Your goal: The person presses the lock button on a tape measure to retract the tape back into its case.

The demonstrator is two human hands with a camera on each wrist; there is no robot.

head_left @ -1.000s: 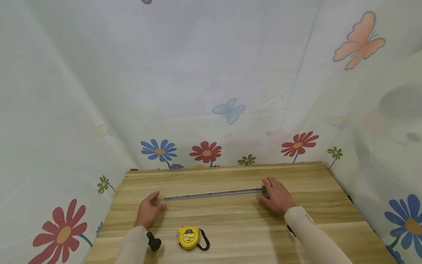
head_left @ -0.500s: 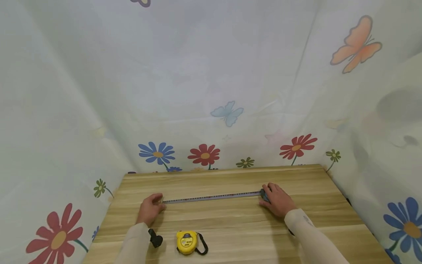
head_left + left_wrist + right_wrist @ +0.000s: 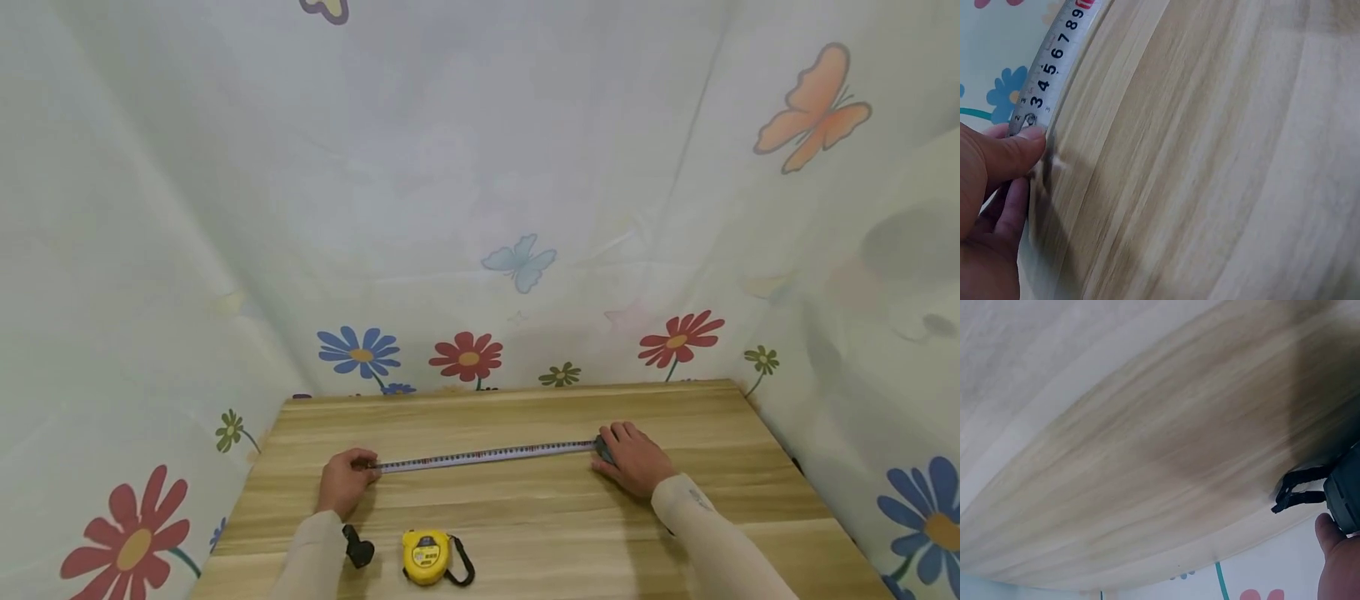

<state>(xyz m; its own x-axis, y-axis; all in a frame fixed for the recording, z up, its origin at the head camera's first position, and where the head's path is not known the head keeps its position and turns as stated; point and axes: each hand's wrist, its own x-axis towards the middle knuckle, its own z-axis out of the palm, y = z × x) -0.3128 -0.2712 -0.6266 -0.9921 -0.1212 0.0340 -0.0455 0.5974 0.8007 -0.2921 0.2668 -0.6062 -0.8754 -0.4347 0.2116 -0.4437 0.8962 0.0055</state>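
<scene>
A steel tape blade (image 3: 483,456) with dark numbers stretches across the wooden table. Its end is pinched between the thumb and fingers of my left hand (image 3: 347,482); in the left wrist view the thumb (image 3: 1025,145) lies on the blade (image 3: 1054,65) just below the 3. At the other end, my right hand (image 3: 636,461) holds the dark case of this tape measure (image 3: 604,450), its fingers over the top. The right wrist view catches only part of the case (image 3: 1344,487), a black wrist strap (image 3: 1300,487) and a fingertip (image 3: 1329,530).
A yellow tape measure (image 3: 426,557) with a black strap loop (image 3: 463,562) lies nearer the front of the wooden table (image 3: 540,533). Beside the left sleeve (image 3: 309,550) is a small black piece (image 3: 358,548). A flower-printed white sheet (image 3: 420,208) rises behind the table's back edge.
My left hand has closed from beside the blade's end onto it and now pinches it. The blade's numbered face shows more broadly. My right hand has stayed on the case, with its fingers shifted slightly.
</scene>
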